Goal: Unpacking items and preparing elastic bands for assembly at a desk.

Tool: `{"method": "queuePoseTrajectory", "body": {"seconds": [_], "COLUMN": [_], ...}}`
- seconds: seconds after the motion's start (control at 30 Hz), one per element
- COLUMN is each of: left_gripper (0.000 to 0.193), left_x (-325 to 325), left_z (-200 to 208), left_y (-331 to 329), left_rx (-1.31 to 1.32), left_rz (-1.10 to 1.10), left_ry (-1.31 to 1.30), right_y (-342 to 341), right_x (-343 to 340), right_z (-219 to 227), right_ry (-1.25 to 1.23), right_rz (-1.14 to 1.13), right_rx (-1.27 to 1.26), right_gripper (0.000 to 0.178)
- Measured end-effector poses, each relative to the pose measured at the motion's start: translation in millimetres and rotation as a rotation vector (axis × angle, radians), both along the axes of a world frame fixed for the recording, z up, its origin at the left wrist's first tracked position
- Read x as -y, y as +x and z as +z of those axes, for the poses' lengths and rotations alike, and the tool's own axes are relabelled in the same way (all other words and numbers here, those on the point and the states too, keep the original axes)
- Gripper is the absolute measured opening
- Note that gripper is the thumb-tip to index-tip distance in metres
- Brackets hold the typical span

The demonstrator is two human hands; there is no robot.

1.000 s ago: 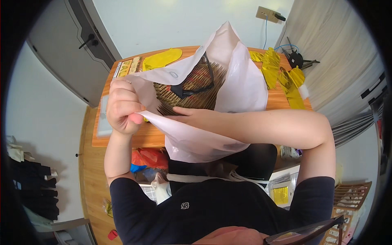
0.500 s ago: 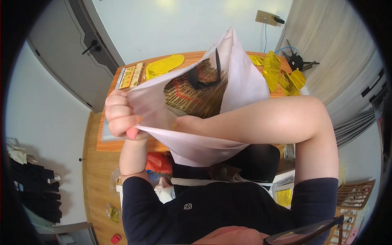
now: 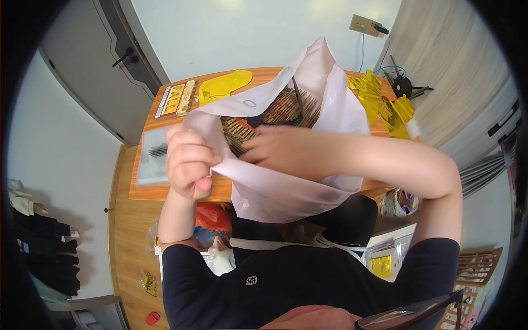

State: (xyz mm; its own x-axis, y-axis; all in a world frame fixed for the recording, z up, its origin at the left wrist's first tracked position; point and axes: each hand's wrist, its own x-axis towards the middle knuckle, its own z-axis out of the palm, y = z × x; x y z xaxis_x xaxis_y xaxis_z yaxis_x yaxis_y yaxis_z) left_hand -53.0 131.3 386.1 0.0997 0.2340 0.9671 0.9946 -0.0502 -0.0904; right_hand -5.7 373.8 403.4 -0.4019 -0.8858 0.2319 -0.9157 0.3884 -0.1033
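Left hand (image 3: 190, 160) clutches a white plastic bag's (image 3: 286, 198) rim. Right hand (image 3: 278, 147), inside near brown slatted bundle (image 3: 237, 128): grip unclear.

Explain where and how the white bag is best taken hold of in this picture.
Probably by the left part of its open rim, coming from the left with a closed fist, as the left hand does. The white bag looks thin and limp, so its edge bunches into the fingers, while the right hand reaches into the mouth from the right.
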Motion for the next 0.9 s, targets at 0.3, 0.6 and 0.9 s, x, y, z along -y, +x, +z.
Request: {"method": "queuePoseTrajectory", "body": {"seconds": [0.3,0.6,0.9], "left_gripper": [0.037,0.04,0.048], "left_x": [36.0,23.9,-295.3], "left_z": [-15.7,-28.2,27.3], "left_y": [21.7,-0.4,80.6], "left_rx": [0.176,0.122,0.512], "left_rz": [-0.154,-0.067,-0.226], "left_ry": [-0.061,0.111,0.336], "right_y": [134.2,342.5,526.1], "right_x": [-94.4,-242.9,-248.7], "right_z": [53.4,-100.6,-359.5], "right_ry": [-0.016,-0.449,-0.054], "right_rz": [-0.573,-1.699,-2.411], "right_rx": [-0.461,-0.527,0.15], "right_gripper": [0.019,0.014,0.084]}}
